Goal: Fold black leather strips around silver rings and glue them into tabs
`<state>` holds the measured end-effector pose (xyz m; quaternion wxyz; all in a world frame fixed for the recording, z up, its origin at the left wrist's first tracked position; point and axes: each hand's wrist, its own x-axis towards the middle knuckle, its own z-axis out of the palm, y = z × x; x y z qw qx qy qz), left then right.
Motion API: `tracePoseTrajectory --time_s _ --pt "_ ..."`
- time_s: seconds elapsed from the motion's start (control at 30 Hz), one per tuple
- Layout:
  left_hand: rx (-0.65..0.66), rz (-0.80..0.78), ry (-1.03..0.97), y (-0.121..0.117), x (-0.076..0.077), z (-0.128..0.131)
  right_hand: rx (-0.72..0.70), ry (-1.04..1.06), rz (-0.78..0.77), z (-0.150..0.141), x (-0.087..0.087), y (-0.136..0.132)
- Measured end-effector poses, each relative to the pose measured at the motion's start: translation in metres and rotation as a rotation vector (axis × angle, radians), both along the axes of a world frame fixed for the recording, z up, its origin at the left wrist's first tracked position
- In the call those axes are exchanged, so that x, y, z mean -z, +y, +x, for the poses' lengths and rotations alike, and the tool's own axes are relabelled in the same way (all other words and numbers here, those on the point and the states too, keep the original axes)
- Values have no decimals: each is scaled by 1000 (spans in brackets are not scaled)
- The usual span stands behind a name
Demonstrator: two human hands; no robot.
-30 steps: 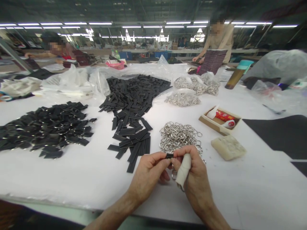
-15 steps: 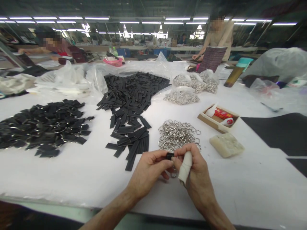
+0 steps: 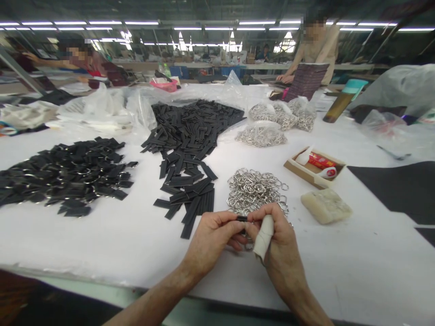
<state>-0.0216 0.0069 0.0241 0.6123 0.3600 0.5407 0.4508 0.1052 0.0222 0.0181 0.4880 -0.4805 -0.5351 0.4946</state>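
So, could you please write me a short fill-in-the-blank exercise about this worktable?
The left hand and right hand pinch a small ____ piece between them.
A pale covering wraps a finger on the ____ hand.
From the wearer's view, the flat strips lie to the ____ of the loose metal rings.
Missing words: black; right; left.

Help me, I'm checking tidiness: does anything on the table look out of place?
Only mildly: the teal-lidded bottle beyond the small box appears to lean, though lens distortion may explain that. Nothing else stands out.
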Motion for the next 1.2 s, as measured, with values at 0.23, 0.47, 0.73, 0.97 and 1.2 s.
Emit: tracePoseTrajectory --time_s 0.23,0.47,0.73,0.97,1.2 --pt "-22 -12 4 0 2 -1 37 -14 4 -1 -9 -1" --pt "-30 -22 29 0 2 -2 -14 -19 -44 -1 1 -2" --pt "-12 -44 68 2 -1 -3 -7 -97 16 18 -2 0" --pt "9 -95 36 8 -3 -2 47 -203 117 87 -9 2" --pt "144 -75 18 16 -18 25 407 -264 157 120 -12 2"
